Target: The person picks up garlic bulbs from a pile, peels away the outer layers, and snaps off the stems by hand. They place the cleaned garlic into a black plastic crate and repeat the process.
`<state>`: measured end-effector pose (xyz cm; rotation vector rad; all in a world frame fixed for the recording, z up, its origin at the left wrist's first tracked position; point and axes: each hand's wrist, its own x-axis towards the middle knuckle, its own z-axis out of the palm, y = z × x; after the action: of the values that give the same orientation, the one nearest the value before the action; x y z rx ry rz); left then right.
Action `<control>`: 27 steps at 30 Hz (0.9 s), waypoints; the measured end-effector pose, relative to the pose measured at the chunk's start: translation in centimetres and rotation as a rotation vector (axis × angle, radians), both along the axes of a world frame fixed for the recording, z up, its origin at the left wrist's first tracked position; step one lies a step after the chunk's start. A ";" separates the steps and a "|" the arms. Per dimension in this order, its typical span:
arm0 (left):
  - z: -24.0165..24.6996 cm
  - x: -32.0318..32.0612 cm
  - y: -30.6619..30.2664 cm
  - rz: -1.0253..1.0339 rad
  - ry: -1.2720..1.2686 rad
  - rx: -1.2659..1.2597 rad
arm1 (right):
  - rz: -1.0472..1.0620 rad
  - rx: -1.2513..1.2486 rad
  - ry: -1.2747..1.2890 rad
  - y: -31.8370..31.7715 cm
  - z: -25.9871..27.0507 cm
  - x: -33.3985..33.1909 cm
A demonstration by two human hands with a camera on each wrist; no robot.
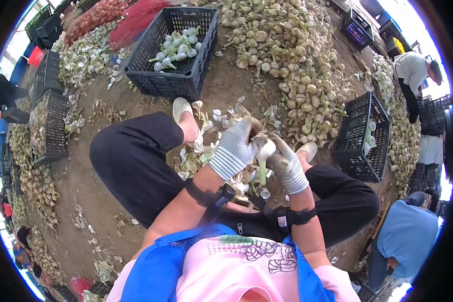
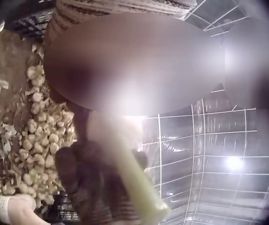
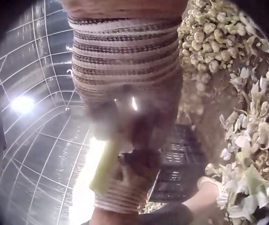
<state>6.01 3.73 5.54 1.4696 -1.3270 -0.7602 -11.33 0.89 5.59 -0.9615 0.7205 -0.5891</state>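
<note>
A white garlic bulb (image 1: pixel 266 149) with a cut green stem (image 1: pixel 262 174) is between the two gloved hands in the head view, stem toward the body. My left hand (image 1: pixel 237 147), in a striped, soiled glove, pinches the bulb from its left and upper side. From the other side the fingers of my right hand (image 1: pixel 288 168) curl round it. The left wrist view shows the stem (image 2: pixel 141 187) close up, with a blurred patch over much of the hand. In the right wrist view the stem (image 3: pixel 104 168) juts out below the glove. Loose garlic skins (image 1: pixel 226 121) lie on the ground beneath.
Ahead stands a black crate (image 1: pixel 194 83) with several peeled bulbs (image 1: pixel 178 46). Another crate (image 1: pixel 360 136) with a few bulbs is at the right. A large heap of unpeeled garlic (image 1: pixel 307 75) spreads beyond the right foot. Other people (image 1: pixel 407 236) work at the right.
</note>
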 end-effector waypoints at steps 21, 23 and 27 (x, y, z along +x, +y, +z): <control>3.0 -0.3 0.3 -0.056 -0.340 -0.343 | -0.225 0.264 -0.194 1.8 -2.4 -1.8; 2.8 -2.1 0.0 -0.077 -0.394 -0.438 | -0.019 0.289 -0.170 1.6 -2.6 -2.7; 0.3 -2.6 -1.1 -0.083 -0.244 -0.401 | 0.015 0.249 -0.145 1.9 -3.1 -2.7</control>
<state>3.41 2.60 5.82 1.2152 -1.6245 -0.3418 -14.01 2.82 2.52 -0.6865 0.6395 -0.5358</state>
